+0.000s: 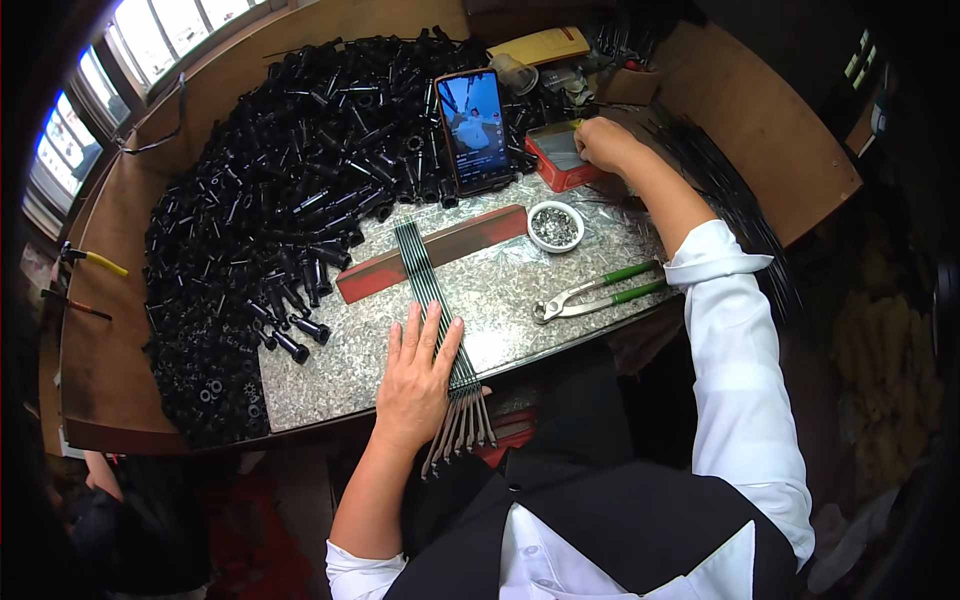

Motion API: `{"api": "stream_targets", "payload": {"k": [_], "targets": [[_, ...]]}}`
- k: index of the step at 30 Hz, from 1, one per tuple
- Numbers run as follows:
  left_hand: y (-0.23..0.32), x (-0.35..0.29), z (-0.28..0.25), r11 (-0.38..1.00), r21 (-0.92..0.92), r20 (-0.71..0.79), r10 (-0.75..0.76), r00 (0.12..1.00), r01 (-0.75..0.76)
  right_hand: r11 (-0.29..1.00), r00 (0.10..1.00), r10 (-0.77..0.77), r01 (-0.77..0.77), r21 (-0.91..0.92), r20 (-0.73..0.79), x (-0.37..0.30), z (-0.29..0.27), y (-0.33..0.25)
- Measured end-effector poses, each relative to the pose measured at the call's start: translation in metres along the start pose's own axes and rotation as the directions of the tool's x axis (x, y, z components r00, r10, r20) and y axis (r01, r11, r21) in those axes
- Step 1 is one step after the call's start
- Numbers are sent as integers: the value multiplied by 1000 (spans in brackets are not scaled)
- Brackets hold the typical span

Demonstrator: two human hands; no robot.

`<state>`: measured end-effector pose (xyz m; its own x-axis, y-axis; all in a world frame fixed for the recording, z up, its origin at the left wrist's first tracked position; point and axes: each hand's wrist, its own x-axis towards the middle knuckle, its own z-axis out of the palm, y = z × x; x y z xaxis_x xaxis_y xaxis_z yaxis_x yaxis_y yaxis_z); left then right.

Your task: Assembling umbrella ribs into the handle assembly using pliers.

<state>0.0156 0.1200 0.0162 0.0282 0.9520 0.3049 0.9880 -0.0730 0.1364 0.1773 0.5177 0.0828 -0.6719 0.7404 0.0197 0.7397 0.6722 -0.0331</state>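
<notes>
My left hand (415, 385) lies over a row of thin dark metal rods (417, 262), fingers stretched along them. What looks like its thumb tip shows at their right edge, so the rods sit between thumb and fingers. Their flattened lower ends hang past the table's front edge; their upper part rests across a long red-brown bar (465, 240). At the far right, my right hand (607, 143) is closed at the rim of a small red box (567, 178). Something yellow shows by its fingertips, too small to name.
Black tubular parts (300, 150) are heaped at the left and back. A phone (473, 130) stands upright before them. A white bowl (555, 227) of small metal pieces and green-handled pincers (600, 292) lie on the speckled tabletop (320, 390). Long black rods (730, 180) line the right side.
</notes>
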Motion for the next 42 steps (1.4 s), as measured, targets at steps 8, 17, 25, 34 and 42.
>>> {"api": "stream_targets", "payload": {"k": [8, 17, 25, 34, 42], "targets": [[4, 0, -6, 999, -7, 28, -31, 999, 31, 998, 976, -32, 18, -66, -217, -22, -1, -5], [-1, -3, -16, 973, -208, -142, 69, 987, -98, 938, 890, -128, 251, 237, -437, -88, -25, -34], [37, 19, -92, 286, -923, -297, -95, 950, -259, 541, 647, -503, 753, 376, -573, -203, -74, -122], [47, 21, -117, 441, -854, -350, -94, 932, -276, 501, 531, -634, 836, 224, -563, -250, -96, -154], [48, 24, -120, 610, -717, -462, -51, 886, -338, 492, 471, -630, 857, 153, -617, -247, -100, -159]]}}
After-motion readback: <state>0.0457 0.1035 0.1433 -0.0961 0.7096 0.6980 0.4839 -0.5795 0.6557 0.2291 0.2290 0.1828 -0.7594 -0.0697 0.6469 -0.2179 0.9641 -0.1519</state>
